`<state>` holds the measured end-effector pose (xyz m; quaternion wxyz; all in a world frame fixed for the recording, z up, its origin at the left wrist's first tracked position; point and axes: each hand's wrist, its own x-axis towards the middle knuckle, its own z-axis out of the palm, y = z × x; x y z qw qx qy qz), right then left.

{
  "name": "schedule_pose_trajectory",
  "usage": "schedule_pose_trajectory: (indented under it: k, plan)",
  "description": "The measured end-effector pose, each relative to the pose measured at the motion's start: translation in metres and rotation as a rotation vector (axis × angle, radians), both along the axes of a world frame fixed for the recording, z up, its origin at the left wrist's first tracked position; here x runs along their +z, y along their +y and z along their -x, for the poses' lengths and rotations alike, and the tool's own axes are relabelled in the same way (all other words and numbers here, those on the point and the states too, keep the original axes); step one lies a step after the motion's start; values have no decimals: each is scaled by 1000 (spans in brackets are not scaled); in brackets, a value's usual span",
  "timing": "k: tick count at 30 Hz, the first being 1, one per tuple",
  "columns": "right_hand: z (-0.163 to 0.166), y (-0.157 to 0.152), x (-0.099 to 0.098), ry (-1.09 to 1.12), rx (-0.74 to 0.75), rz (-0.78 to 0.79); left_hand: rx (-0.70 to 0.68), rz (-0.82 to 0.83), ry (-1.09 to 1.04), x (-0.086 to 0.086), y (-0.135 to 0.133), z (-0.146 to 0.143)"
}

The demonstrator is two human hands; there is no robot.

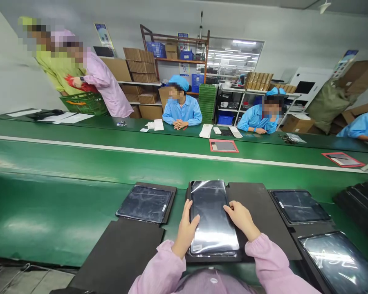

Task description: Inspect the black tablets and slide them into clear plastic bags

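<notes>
A dark, glossy tablet (213,216) in clear film lies lengthwise in front of me, with a small white label near its lower left corner. My left hand (185,229) grips its left edge, fingers along the side and thumb near the top face. On the opposite edge, my right hand (241,218) presses its thumb on the surface, its other fingers partly hidden. Beneath the tablet, another film-wrapped edge (214,254) and a black pad show. To the left sits a wrapped tablet (145,203) on a black pad; two more, an upper tablet (300,206) and a lower tablet (340,261), lie to the right.
Black foam sheets (119,249) flank my hands, and a dark stack (360,204) stands far right. Beyond runs a green conveyor (110,157) carrying red-edged trays (223,145). Co-workers in blue (182,109) sit across it; two people stand by a green crate (84,103).
</notes>
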<state>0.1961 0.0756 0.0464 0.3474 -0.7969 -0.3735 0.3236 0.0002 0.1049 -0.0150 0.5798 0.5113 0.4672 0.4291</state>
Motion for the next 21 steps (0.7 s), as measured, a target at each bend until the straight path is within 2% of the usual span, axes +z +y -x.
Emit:
schedule_pose_trajectory:
  k: [4, 7, 9, 11, 14, 16, 17, 19, 21]
  plan:
    - [-2, 7, -2, 17, -15, 36, 45, 47, -126, -4, -2, -1]
    - [5, 7, -1, 123, 16, -23, 103, 103, -176, 2, 1, 0]
    - [13, 2, 2, 183, 44, -93, 175, 146, -138, 14, 8, 0]
    - [20, -8, 6, 255, 66, -181, 228, 197, -112, 33, 15, 1]
    - [21, -29, 12, 415, 84, -371, 96, 236, -235, 67, 20, 0]
    - [14, -42, 14, 475, 51, -481, 23, 162, -347, 84, 15, -2]
    - [8, -47, 15, 473, 30, -516, 31, 102, -383, 89, 12, -5]
    - [-5, -53, 16, 444, 27, -573, 95, -21, -418, 89, 5, -11]
    - [-18, -55, 18, 395, 79, -614, 135, -97, -413, 82, 2, -21]
